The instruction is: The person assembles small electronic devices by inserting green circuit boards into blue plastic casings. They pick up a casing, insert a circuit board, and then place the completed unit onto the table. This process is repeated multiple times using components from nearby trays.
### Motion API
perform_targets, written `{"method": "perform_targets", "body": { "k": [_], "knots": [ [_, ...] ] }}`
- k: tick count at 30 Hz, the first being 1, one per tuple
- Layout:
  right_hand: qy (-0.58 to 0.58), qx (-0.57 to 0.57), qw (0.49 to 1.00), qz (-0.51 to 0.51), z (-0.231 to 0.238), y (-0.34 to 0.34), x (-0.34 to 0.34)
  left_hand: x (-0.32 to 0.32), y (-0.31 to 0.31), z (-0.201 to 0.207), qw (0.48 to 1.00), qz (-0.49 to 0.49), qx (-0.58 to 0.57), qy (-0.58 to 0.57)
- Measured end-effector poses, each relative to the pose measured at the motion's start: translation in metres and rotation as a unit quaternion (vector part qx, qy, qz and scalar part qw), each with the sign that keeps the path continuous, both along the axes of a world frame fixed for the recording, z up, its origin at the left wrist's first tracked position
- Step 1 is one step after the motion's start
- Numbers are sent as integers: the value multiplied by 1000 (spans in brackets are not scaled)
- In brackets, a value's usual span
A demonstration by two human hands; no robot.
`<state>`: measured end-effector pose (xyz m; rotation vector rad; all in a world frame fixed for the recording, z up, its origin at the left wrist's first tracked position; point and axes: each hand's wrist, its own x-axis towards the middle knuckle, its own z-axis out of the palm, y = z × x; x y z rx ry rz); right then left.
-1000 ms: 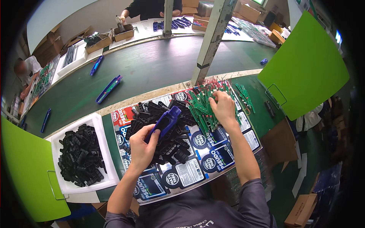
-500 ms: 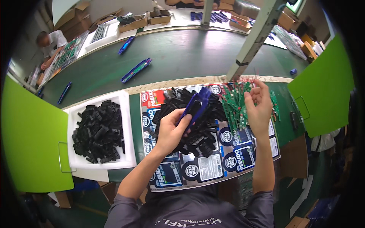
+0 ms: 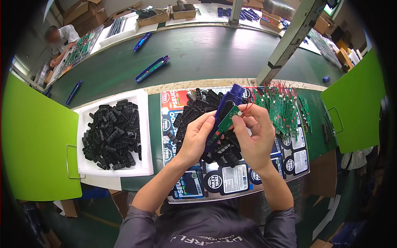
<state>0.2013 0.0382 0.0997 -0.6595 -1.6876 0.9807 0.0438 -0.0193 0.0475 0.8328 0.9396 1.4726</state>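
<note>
Right now, the fingers of the left hand (image 3: pixel 197 138) close around a blue casing (image 3: pixel 236 93), and those of the right hand (image 3: pixel 258 136) pinch a green circuit board (image 3: pixel 226 123) over it, above black parts (image 3: pixel 191 114) piled on a printed sheet (image 3: pixel 186 194). The sheet covers the counter (image 3: pixel 155 124) with red and blue panels, round black logos and white text blocks; white lettering (image 3: pixel 206 239) crosses the grey shirt (image 3: pixel 194 221).

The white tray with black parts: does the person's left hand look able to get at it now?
Probably not straight away: the left hand holds the blue casing. Otherwise, the way to the white tray at its left looks free.
</note>
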Motion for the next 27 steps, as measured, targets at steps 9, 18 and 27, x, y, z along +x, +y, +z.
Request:
{"method": "perform_targets", "body": {
  "k": [9, 18, 27],
  "knots": [
    [-3, 6, 1000, 3, -6, -1, -5, -2, -1, 2, 1000, 1, 0, -1],
    [-102, 45, 993, -32, 5, 9, 2, 1, 1, 0, 1000, 6, -10, 2],
    [-59, -9, 998, -23, 5, 8, 5, 6, 5, 3, 999, -2, -16, -30]
  ]
}}
